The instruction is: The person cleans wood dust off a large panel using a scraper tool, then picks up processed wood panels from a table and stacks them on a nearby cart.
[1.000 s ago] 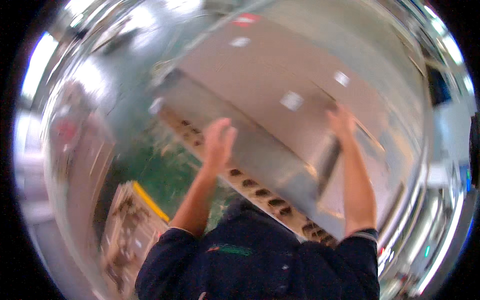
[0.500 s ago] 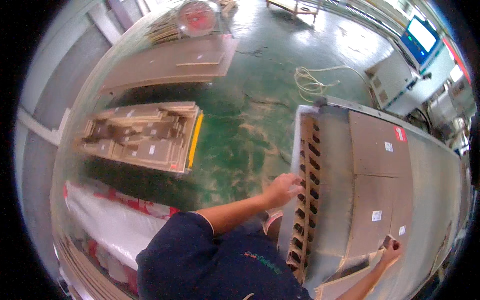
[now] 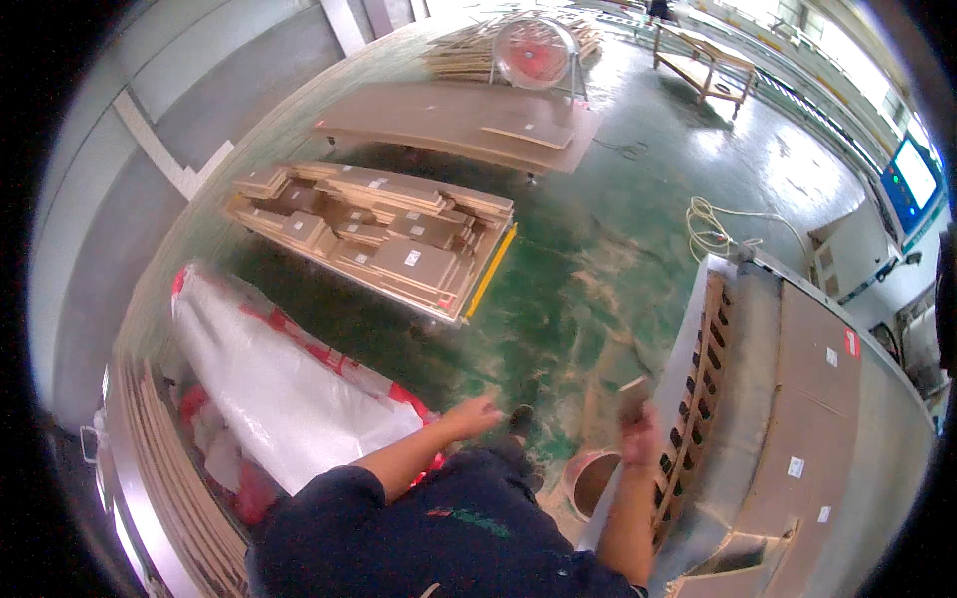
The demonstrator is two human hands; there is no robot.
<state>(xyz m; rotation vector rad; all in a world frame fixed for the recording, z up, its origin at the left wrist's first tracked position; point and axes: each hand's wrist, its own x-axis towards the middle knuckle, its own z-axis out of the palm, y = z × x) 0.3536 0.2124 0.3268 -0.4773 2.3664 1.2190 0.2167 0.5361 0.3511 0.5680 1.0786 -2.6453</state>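
My right hand [image 3: 639, 441] is raised beside the slotted edge of the machine bed, closed around a small flat brown board offcut [image 3: 632, 392]. Out over the floor, my left hand [image 3: 473, 417] holds nothing, its fingers loosely apart and slightly blurred. Brown cut panels [image 3: 812, 384] with small white labels lie on the bed to my right. Toward the near end of these panels, a gap shows in the cut sheet. Below my right hand stands a round pinkish bucket [image 3: 571, 480], partly hidden by my arm.
A low cart [image 3: 490, 274] with a yellow edge carries stacked brown panels [image 3: 414, 257]. Behind it are a large board [image 3: 399, 110] on a low support and a round fan [image 3: 536, 55]. White wrapped material [image 3: 289, 389] lies left. A coiled hose [image 3: 706, 227] rests near the control cabinet [image 3: 852, 249].
My right hand has come off the panels with the offcut and moved left, over the bed's edge. My left hand has left the slotted edge. The view has turned left.
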